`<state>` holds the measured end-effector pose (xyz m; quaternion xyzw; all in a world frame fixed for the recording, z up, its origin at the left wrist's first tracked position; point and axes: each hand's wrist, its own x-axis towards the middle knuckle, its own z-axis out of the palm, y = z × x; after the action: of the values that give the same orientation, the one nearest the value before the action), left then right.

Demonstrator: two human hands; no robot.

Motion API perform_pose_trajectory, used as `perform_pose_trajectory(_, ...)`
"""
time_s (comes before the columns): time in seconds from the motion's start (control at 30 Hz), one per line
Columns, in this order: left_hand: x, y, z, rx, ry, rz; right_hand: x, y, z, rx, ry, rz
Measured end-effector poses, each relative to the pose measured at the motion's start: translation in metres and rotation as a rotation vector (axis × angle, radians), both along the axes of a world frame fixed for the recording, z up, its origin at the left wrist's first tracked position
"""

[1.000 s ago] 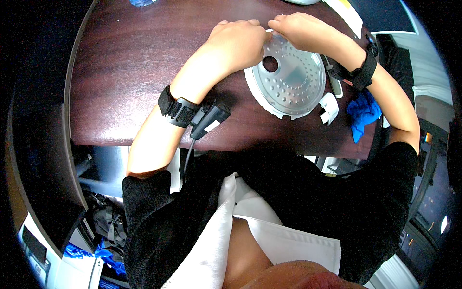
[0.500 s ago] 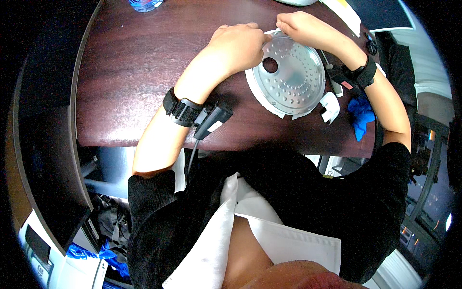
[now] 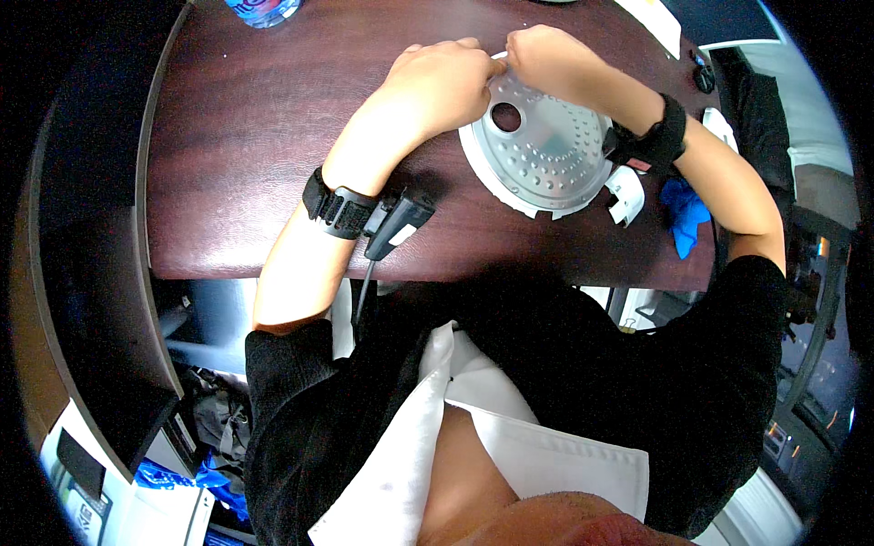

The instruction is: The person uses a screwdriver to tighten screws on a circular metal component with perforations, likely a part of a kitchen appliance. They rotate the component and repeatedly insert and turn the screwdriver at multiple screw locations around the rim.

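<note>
A round silver metal lid (image 3: 544,150), with a dimpled face, one round hole and a pale rim, lies on the dark wood-grain table. At its far left edge my left hand (image 3: 443,84) is closed, with a fingertip on the rim; its other fingertips are mostly hidden. Close beside it, over the far edge, my right hand (image 3: 546,56) is curled in a pinch, and whatever sits in its fingers is hidden. My right wrist and strap cover the lid's right side. A small white curved piece (image 3: 625,195) lies by the lid's near right edge.
A crumpled blue item (image 3: 685,217) lies near the table's right end. At the far left stands a bottle with a blue label (image 3: 264,9). Strapped to each wrist is a black device, the left one (image 3: 398,223) trailing a cable. A dark panel (image 3: 86,246) borders the left.
My right hand has come left and slightly nearer, close against my left. Its wrist strap now overlaps the lid's right edge. My left hand stays at the rim.
</note>
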<state>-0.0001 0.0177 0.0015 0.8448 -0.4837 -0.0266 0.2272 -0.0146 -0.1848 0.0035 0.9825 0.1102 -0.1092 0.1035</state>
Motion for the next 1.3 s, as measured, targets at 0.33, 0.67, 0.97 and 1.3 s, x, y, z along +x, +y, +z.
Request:
perform_pose_trajectory(0.33, 0.005, -0.001, 0.004, -0.095, 0.081, -0.01, -0.059, -0.071, 0.053, 0.315, -0.051, -0.252)
perform_pose_trajectory(0.67, -0.003, -0.016, 0.036, 0.082, -0.027, 0.243, -0.109, -0.114, 0.053, 0.65, 0.048, -0.344)
perform_pose_trajectory(0.97, -0.016, -0.035, 0.044, 0.263, -0.119, 0.364, -0.102, -0.129, 0.049, 0.853, 0.265, -0.487)
perform_pose_trajectory(1.3, -0.038, -0.033, 0.035, 0.259, -0.249, 0.335, -0.114, -0.133, 0.039, 1.407, 0.396, -0.584)
